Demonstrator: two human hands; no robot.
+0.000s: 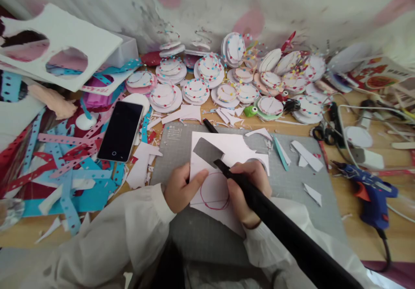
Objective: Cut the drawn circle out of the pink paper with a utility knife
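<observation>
My left hand (183,187) pinches the left edge of a white sheet (236,144), thumb on top, fingers curled at its side. The sheet has curved cut-outs at the right and a pink circle outline (215,192) drawn on it. My right hand (248,187) grips a long black tool (270,213), whose exact kind I cannot make out; its tip lies just above the circle. A grey rectangular patch (207,150) extends beyond the tip; whether it is a blade or an opening is unclear. A grey cutting mat (304,220) lies underneath.
Decorated layered white discs (196,91) line the back. At left, a phone (121,129) rests among coloured strips (68,185) and scraps near a holed white board (87,42). Black scissors (324,132), a blue glue gun (372,194) and cables are at right.
</observation>
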